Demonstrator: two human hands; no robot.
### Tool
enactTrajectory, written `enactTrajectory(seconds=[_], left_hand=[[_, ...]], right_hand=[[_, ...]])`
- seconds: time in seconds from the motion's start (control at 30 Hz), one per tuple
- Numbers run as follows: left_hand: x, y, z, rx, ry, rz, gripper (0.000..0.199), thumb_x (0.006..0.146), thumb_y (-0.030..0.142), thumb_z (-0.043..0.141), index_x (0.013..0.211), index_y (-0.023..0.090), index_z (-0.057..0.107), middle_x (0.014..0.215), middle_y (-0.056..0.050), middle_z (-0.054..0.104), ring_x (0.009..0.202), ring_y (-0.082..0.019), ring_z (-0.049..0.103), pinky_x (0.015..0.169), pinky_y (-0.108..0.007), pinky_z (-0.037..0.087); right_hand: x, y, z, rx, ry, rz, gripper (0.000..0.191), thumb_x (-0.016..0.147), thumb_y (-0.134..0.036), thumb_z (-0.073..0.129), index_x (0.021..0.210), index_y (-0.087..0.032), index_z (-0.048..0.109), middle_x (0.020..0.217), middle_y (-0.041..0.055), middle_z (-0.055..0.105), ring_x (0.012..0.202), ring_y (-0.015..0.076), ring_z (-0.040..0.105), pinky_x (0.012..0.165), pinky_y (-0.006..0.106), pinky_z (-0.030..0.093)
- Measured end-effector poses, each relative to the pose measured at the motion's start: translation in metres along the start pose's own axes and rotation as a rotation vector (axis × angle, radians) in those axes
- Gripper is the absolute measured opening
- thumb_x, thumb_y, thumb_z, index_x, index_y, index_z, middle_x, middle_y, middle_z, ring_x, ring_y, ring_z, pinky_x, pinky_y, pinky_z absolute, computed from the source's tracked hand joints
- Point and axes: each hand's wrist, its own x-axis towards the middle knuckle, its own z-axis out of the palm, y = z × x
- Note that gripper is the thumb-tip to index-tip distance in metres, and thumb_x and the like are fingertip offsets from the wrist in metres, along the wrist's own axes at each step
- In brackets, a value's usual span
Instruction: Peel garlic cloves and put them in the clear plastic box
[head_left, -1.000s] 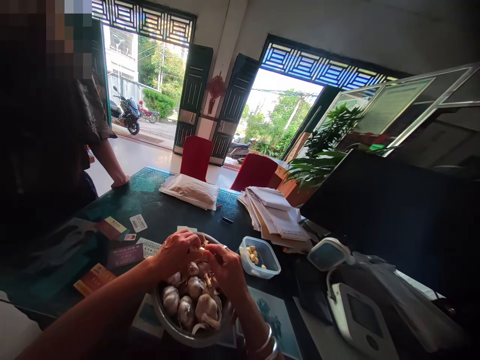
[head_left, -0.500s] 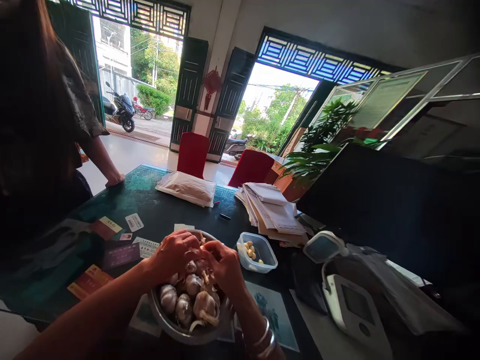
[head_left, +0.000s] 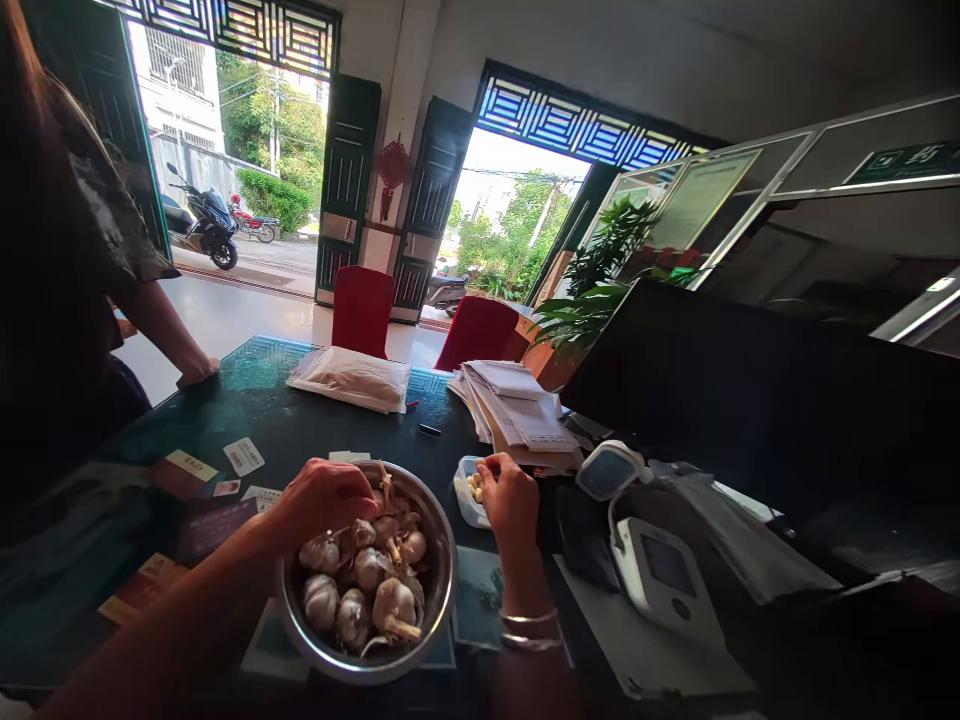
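Note:
A metal bowl [head_left: 444,590] full of garlic bulbs [head_left: 354,618] stands on the dark glass-topped table. Over the bowl's upper left rim is my left hand [head_left: 328,500], its fingers curled together; whatever they hold, if anything, is hidden. My right hand [head_left: 511,495] is at the small clear plastic box [head_left: 474,514], thumb and fingertips pinched together above its right side. Peeled cloves [head_left: 474,486] lie inside the box, partly covered by that hand. Whether a clove is in the pinch is too small to tell.
Cards [head_left: 244,456] lie left of the bowl. Behind are a plastic-wrapped packet [head_left: 351,378] and a paper stack [head_left: 517,405]. A blood pressure monitor [head_left: 667,580] and dark screen [head_left: 757,400] are at right. A person [head_left: 67,230] leans a hand on the table's far left edge.
My right hand has moved right, from over the bowl to the plastic box. My left hand stays by the bowl, now apart from the right one. The view has shifted slightly.

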Motion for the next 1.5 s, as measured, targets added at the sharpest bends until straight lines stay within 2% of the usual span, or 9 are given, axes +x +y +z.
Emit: enactTrajectory(seconds=[0.17, 0.3, 0.43, 0.53, 0.67, 0.8, 0.97, 1.13, 1.5], left_hand=[[0.0, 0.0, -0.005, -0.033, 0.015, -0.03, 0.019, 0.075, 0.03, 0.061, 0.071, 0.014, 0.071, 0.063, -0.001, 0.068, 0.056, -0.011, 0.057, 0.056, -0.018, 0.041], [0.001, -0.002, -0.008, -0.007, 0.067, -0.033, 0.022, 0.077, 0.033, 0.059, 0.073, 0.015, 0.071, 0.063, 0.0, 0.068, 0.056, -0.01, 0.055, 0.057, -0.018, 0.04], [0.003, -0.005, -0.009, 0.006, 0.098, -0.053, 0.023, 0.079, 0.033, 0.057, 0.074, 0.015, 0.07, 0.063, 0.001, 0.068, 0.056, -0.01, 0.054, 0.057, -0.017, 0.04], [0.004, -0.008, -0.009, 0.022, 0.048, -0.04, 0.018, 0.077, 0.031, 0.06, 0.076, 0.016, 0.071, 0.066, 0.0, 0.068, 0.06, -0.011, 0.057, 0.059, -0.018, 0.041], [0.003, -0.012, -0.008, 0.085, -0.136, 0.144, 0.014, 0.069, 0.029, 0.07, 0.08, 0.022, 0.072, 0.08, -0.001, 0.069, 0.078, -0.015, 0.059, 0.074, -0.023, 0.043], [0.001, -0.015, 0.0, 0.211, -0.199, 0.237, 0.014, 0.066, 0.031, 0.074, 0.078, 0.026, 0.072, 0.091, -0.001, 0.067, 0.096, -0.02, 0.054, 0.088, -0.031, 0.037], [0.0, -0.025, 0.015, 0.286, -0.201, 0.297, 0.0, 0.069, 0.024, 0.071, 0.069, 0.024, 0.071, 0.096, -0.001, 0.064, 0.102, -0.021, 0.05, 0.092, -0.034, 0.033], [0.002, -0.033, 0.017, 0.241, -0.167, 0.371, 0.007, 0.072, 0.022, 0.069, 0.066, 0.023, 0.071, 0.091, -0.001, 0.065, 0.102, -0.022, 0.05, 0.092, -0.034, 0.032], [0.006, -0.023, 0.009, 0.109, -0.123, 0.268, 0.011, 0.077, 0.02, 0.064, 0.067, 0.019, 0.069, 0.075, -0.001, 0.071, 0.087, -0.017, 0.06, 0.085, -0.028, 0.038]], right_hand=[[0.004, 0.019, 0.005, -0.11, -0.037, 0.085, 0.006, 0.076, -0.018, 0.062, 0.073, -0.018, 0.066, 0.065, 0.0116, 0.069, 0.062, 0.0226, 0.066, 0.051, 0.026, 0.039], [0.004, 0.013, 0.002, -0.07, -0.015, 0.063, 0.013, 0.082, -0.02, 0.056, 0.087, -0.018, 0.068, 0.076, 0.0119, 0.071, 0.069, 0.0223, 0.067, 0.057, 0.027, 0.043], [-0.009, -0.015, -0.001, 0.266, -0.093, -0.143, 0.018, 0.086, -0.029, 0.052, 0.09, -0.018, 0.067, 0.08, 0.0071, 0.072, 0.072, 0.02, 0.067, 0.063, 0.026, 0.047], [-0.028, -0.04, -0.001, 0.43, -0.214, -0.256, 0.015, 0.084, -0.025, 0.055, 0.091, -0.018, 0.066, 0.08, 0.0049, 0.071, 0.073, 0.0188, 0.066, 0.067, 0.027, 0.047], [-0.05, -0.06, 0.002, 0.394, -0.336, -0.419, 0.015, 0.083, -0.018, 0.055, 0.091, -0.021, 0.067, 0.087, 0.0043, 0.07, 0.081, 0.0188, 0.064, 0.073, 0.027, 0.046], [-0.056, -0.063, 0.007, 0.255, -0.413, -0.52, 0.018, 0.082, -0.014, 0.053, 0.087, -0.022, 0.068, 0.083, 0.004, 0.069, 0.079, 0.0187, 0.063, 0.069, 0.025, 0.044], [-0.057, -0.063, 0.007, 0.189, -0.451, -0.539, 0.019, 0.084, -0.014, 0.05, 0.086, -0.021, 0.067, 0.082, 0.0044, 0.068, 0.077, 0.0176, 0.063, 0.066, 0.023, 0.042], [-0.057, -0.065, 0.005, 0.29, -0.452, -0.544, 0.021, 0.085, -0.012, 0.049, 0.089, -0.021, 0.067, 0.083, 0.0031, 0.067, 0.078, 0.0158, 0.062, 0.07, 0.023, 0.042], [-0.058, -0.067, 0.003, 0.453, -0.474, -0.532, 0.016, 0.082, -0.012, 0.056, 0.09, -0.019, 0.069, 0.083, 0.0034, 0.069, 0.078, 0.0167, 0.062, 0.071, 0.024, 0.043]])
